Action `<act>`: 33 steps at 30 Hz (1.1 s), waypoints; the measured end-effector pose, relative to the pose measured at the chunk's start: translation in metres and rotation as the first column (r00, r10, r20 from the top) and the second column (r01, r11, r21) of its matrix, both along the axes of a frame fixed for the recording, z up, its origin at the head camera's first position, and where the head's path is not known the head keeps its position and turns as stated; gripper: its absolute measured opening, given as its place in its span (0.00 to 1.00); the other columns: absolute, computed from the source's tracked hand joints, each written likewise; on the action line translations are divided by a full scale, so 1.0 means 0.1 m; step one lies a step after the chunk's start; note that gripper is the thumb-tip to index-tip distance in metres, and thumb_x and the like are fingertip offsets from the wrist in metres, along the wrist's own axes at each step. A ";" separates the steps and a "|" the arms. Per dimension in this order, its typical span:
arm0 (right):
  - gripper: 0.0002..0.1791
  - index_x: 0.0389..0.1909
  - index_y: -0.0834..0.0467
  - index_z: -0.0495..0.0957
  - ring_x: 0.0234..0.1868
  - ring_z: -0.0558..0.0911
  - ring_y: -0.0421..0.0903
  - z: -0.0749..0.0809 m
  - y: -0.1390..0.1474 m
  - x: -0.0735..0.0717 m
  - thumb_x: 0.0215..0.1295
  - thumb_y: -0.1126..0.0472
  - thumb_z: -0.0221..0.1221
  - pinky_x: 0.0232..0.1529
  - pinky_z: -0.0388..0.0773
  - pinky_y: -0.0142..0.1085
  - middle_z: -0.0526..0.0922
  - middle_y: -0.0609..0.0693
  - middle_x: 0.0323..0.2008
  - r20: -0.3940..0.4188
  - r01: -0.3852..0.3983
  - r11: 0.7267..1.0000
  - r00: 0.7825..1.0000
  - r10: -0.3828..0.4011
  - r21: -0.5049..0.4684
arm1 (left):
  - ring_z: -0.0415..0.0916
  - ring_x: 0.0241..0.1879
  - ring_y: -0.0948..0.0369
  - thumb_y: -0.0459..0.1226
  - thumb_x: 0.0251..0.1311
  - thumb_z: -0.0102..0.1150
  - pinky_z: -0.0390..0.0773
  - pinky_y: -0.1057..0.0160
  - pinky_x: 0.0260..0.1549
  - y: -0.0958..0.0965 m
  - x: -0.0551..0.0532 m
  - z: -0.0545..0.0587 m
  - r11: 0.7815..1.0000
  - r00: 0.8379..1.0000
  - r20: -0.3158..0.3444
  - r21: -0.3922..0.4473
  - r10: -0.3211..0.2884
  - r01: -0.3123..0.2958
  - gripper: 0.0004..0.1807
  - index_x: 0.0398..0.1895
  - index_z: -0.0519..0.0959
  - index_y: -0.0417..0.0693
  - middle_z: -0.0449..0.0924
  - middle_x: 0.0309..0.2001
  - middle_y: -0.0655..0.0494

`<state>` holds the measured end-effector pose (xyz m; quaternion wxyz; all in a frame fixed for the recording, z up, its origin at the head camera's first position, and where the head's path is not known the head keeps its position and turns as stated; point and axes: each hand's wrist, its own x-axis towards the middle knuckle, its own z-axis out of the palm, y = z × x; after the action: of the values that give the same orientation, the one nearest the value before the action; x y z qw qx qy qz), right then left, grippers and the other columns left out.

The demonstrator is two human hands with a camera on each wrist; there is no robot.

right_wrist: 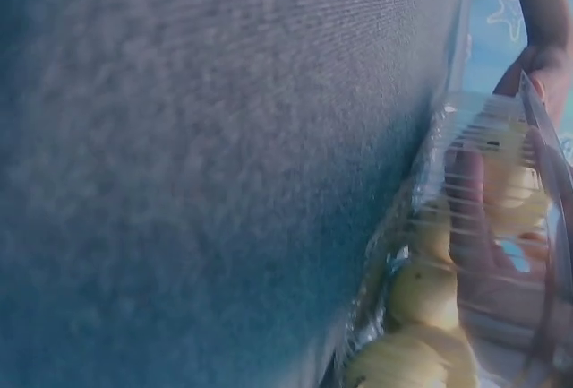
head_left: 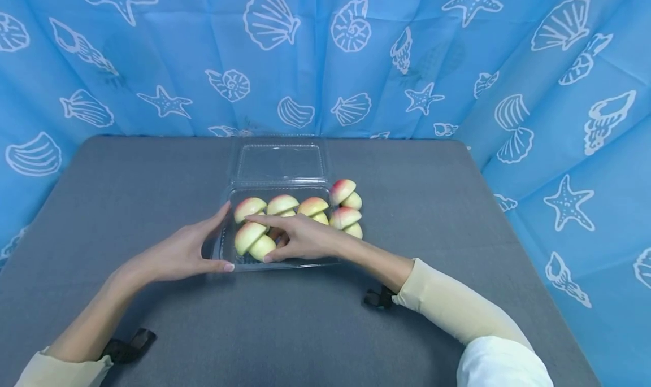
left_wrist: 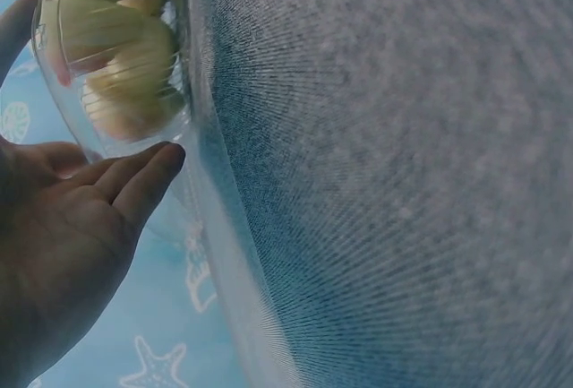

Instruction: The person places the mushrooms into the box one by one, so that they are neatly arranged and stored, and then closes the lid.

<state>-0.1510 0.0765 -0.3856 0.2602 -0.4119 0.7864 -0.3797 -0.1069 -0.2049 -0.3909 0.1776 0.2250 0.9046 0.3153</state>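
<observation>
A clear plastic clamshell box (head_left: 285, 266) stands on the table with its lid (head_left: 281, 161) folded back. In its rear row sit three mushroom-shaped pieces, each with a red-tinged dome cap: left (head_left: 249, 209), middle (head_left: 282, 204) and right (head_left: 313, 206). My right hand (head_left: 300, 237) reaches into the box and pinches a mushroom-shaped piece (head_left: 248, 237) at the front left, tilted, between thumb and fingers. Beside the box's left wall is my left hand (head_left: 185, 251), thumb and fingers spread and straight; its fingertips (left_wrist: 170, 157) lie against the plastic in the left wrist view.
Two more mushroom-shaped pieces, a rear one (head_left: 343, 192) and a front one (head_left: 347, 220), lie just right of the box. Grey cloth covers the table (head_left: 422, 206). A blue shell-print curtain (head_left: 315, 65) hangs behind and to the sides.
</observation>
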 end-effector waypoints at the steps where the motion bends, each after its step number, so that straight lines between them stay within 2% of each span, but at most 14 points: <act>1: 0.44 0.78 0.41 0.55 0.34 0.83 0.35 -0.01 -0.01 0.00 0.65 0.53 0.66 0.36 0.81 0.30 0.82 0.45 0.36 0.017 -0.004 1.000 1.000 0.004 -0.005 | 0.52 0.73 0.38 0.59 0.53 0.70 0.62 0.35 0.64 0.00 0.00 0.00 1.000 1.000 0.000 0.000 0.000 0.000 0.66 0.80 0.35 0.45 0.44 0.77 0.35; 9: 0.41 0.79 0.41 0.52 0.42 0.84 0.37 -0.05 -0.04 -0.01 0.70 0.56 0.62 0.43 0.82 0.31 0.81 0.46 0.50 0.130 -0.022 1.000 0.991 0.021 0.005 | 0.51 0.73 0.39 0.61 0.53 0.68 0.61 0.36 0.65 0.01 0.00 0.01 1.000 1.000 0.007 0.004 -0.001 0.001 0.66 0.80 0.35 0.46 0.44 0.77 0.36; 13: 0.40 0.79 0.40 0.51 0.39 0.86 0.38 -0.07 -0.06 -0.02 0.72 0.56 0.59 0.41 0.83 0.32 0.83 0.45 0.45 0.157 -0.030 1.000 0.987 0.028 0.008 | 0.50 0.73 0.38 0.62 0.52 0.68 0.60 0.35 0.65 0.01 0.00 0.01 1.000 1.000 0.001 0.000 0.000 0.000 0.66 0.80 0.35 0.47 0.44 0.77 0.36; 22: 0.42 0.79 0.41 0.52 0.29 0.85 0.38 -0.10 -0.12 -0.04 0.69 0.54 0.62 0.33 0.82 0.32 0.86 0.42 0.27 0.080 -0.047 0.999 0.996 0.046 0.020 | 0.50 0.73 0.36 0.64 0.52 0.67 0.60 0.33 0.64 0.00 0.01 0.01 1.000 1.000 0.002 -0.010 0.006 -0.006 0.66 0.81 0.34 0.49 0.43 0.77 0.35; 30: 0.43 0.79 0.43 0.51 0.29 0.85 0.38 -0.11 -0.08 -0.05 0.68 0.54 0.63 0.32 0.82 0.31 0.86 0.44 0.28 0.035 -0.069 0.998 0.997 0.068 0.012 | 0.51 0.72 0.36 0.64 0.52 0.66 0.61 0.32 0.63 0.01 0.02 0.00 1.000 1.000 0.002 -0.020 0.013 -0.013 0.66 0.81 0.34 0.49 0.44 0.77 0.35; 33: 0.43 0.79 0.44 0.51 0.31 0.86 0.38 -0.07 -0.04 -0.05 0.68 0.55 0.63 0.34 0.82 0.31 0.87 0.43 0.30 0.049 -0.067 0.998 0.997 0.067 0.001 | 0.51 0.72 0.36 0.65 0.52 0.66 0.61 0.33 0.63 0.01 0.01 0.00 1.000 1.000 -0.002 -0.015 0.012 -0.013 0.66 0.81 0.35 0.49 0.44 0.77 0.35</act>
<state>-0.1564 0.0722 -0.3927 0.2927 -0.4284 0.7659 -0.3797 -0.1054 -0.2040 -0.3911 0.1767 0.2182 0.9085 0.3094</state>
